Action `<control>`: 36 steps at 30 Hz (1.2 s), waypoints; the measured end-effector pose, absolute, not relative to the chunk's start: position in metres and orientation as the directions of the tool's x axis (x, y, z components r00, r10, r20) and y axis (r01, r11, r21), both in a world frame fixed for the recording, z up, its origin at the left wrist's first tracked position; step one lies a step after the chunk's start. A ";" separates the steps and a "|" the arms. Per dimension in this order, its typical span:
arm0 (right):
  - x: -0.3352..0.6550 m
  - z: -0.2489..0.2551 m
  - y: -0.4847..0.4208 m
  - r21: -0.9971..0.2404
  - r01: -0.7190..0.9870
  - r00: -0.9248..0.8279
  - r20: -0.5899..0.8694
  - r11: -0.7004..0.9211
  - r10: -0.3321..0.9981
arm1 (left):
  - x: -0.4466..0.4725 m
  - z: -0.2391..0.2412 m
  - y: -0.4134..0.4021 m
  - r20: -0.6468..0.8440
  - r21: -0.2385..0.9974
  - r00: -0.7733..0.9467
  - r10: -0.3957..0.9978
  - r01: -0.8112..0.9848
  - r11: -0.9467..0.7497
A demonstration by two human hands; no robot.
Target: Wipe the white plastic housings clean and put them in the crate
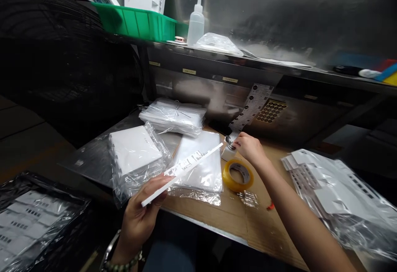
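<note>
My left hand point(141, 210) grips a thin white plastic panel point(182, 168) with cut-outs along its side, held tilted and nearly edge-on above the cardboard-covered table. Farther forward, my right hand point(248, 148) has its fingertips closed at the metal top of a small white container point(228, 152). What those fingertips pinch, if anything, is hidden. Just in front of that container lies a roll of yellowish clear tape point(228, 176). Beneath the panel is a stack of clear plastic bags point(204, 176). A bagged stack of white panels point(133, 150) sits to its left.
More bagged white panels point(328, 185) lie at the right, and a lined crate point(77, 210) of white parts stands low at left. Behind are another bag pile point(173, 114) and a gold sticker sheet point(272, 111). The shelf above carries a green bin point(139, 23) and a nozzle bottle point(196, 25).
</note>
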State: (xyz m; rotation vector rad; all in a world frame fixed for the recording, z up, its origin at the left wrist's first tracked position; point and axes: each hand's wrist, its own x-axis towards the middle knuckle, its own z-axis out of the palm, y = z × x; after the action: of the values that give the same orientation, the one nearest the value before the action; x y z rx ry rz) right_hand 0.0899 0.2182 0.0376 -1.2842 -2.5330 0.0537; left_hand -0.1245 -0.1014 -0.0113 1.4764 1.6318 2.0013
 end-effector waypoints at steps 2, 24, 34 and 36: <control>0.090 0.038 0.216 -0.194 0.781 -0.537 0.276 0.593 0.797 | -0.121 -0.011 -0.101 0.610 0.787 -0.473 0.636 0.459 -0.413; 0.078 0.057 0.012 -0.597 0.189 -0.298 0.721 0.779 0.625 | -0.093 -0.021 -0.090 0.755 0.546 -0.158 0.636 0.687 -0.478; 0.082 0.068 0.016 -0.553 0.169 -0.345 0.742 0.816 0.575 | -0.101 -0.012 -0.091 0.843 0.375 -0.022 0.538 0.741 -0.557; 0.087 0.068 0.040 -0.556 0.253 -0.270 0.745 0.792 0.610 | -0.101 -0.011 -0.092 0.850 0.362 -0.008 0.527 0.736 -0.572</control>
State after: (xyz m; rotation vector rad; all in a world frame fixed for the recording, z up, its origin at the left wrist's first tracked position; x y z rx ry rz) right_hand 0.0875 0.0396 0.0682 -0.6588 -1.8555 0.3950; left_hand -0.1015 -0.0923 -0.0106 2.3358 1.5145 1.8310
